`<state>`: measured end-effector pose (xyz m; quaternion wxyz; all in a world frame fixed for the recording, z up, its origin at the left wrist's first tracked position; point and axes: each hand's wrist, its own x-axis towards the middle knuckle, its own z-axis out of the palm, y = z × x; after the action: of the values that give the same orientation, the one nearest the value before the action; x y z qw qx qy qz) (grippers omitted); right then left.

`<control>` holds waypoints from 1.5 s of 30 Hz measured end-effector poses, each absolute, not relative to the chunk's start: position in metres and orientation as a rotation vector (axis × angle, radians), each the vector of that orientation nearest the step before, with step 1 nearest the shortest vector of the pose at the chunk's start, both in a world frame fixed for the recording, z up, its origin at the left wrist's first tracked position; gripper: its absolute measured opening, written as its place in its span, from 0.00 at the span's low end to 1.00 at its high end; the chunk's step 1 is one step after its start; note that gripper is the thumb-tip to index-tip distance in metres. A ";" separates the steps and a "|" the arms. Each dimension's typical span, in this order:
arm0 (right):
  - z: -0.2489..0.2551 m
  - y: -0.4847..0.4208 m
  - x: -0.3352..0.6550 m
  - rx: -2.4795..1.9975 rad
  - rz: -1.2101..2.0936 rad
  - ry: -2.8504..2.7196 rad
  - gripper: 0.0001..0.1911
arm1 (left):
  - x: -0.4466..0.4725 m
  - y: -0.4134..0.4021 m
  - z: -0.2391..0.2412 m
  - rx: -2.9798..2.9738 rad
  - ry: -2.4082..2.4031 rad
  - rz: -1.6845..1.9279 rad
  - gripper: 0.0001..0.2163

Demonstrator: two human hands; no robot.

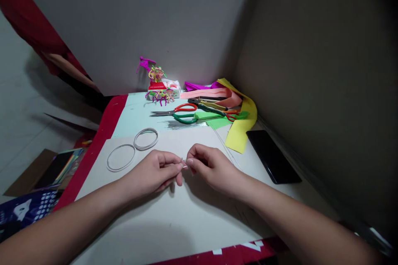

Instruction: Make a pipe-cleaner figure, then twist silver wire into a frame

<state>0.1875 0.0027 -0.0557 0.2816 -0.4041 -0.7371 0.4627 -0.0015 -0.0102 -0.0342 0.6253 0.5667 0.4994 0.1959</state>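
Note:
My left hand and my right hand meet over a white sheet on the table. Both are closed in a pinch, fingertips almost touching, on a thin silvery wire between them. A fine strand of it seems to run back to the right past my right hand. Left of my hands lie two wire rings on the sheet: a single hoop and a doubled one.
Red-handled scissors and green-handled scissors lie at the back by pink, green and yellow paper sheets. A small box with curled coloured strips stands by the wall. A black phone lies right. Coloured paper lies on the floor, left.

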 end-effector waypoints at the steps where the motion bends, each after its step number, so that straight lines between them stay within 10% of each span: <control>1: -0.057 0.002 0.188 -1.099 1.150 -2.030 0.06 | -0.001 -0.009 -0.036 1.270 1.141 0.449 0.12; 12: -0.068 0.000 0.190 -1.035 0.572 -2.341 0.05 | -0.008 0.008 -0.043 0.832 0.922 0.325 0.11; 45: -0.069 -0.005 0.186 -0.993 0.248 -2.484 0.08 | -0.007 0.001 -0.043 1.068 0.982 0.399 0.11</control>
<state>0.1856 -0.0053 -0.0686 0.2257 -0.3602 -0.9007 0.0899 -0.0068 0.0008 -0.0426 0.7302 0.4849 0.4459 0.1811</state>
